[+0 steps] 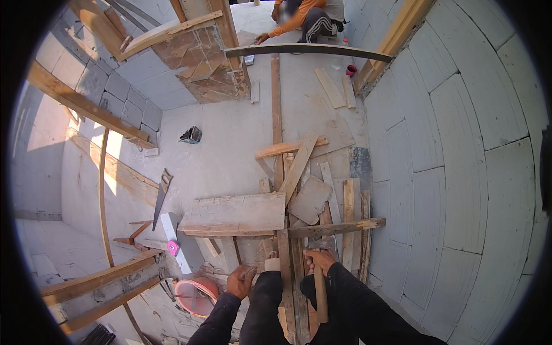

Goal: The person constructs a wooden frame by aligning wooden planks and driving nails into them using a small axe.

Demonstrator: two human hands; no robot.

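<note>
My right hand (322, 259) is closed around the upper end of a thick wooden tool handle (321, 296), which points back toward my body. The tool's head, if it has one, is hidden at my fingers. My left hand (240, 280) is held beside my knee with curled fingers; whatever they hold, if anything, is too small to make out. Ahead of my hands, a wide board (233, 211) lies on a wooden frame. A narrow timber (339, 227) runs crosswise just beyond my right hand. Between my legs passes a long beam (298, 287).
On the left are a handsaw (161, 198), a white block (176, 241) with a pink tape measure (172, 247), and a pink bucket (196, 296). Scrap boards (348, 221) lie along the right block wall (443, 172). A co-worker (307, 20) crouches beyond a dark crossbar (310, 50).
</note>
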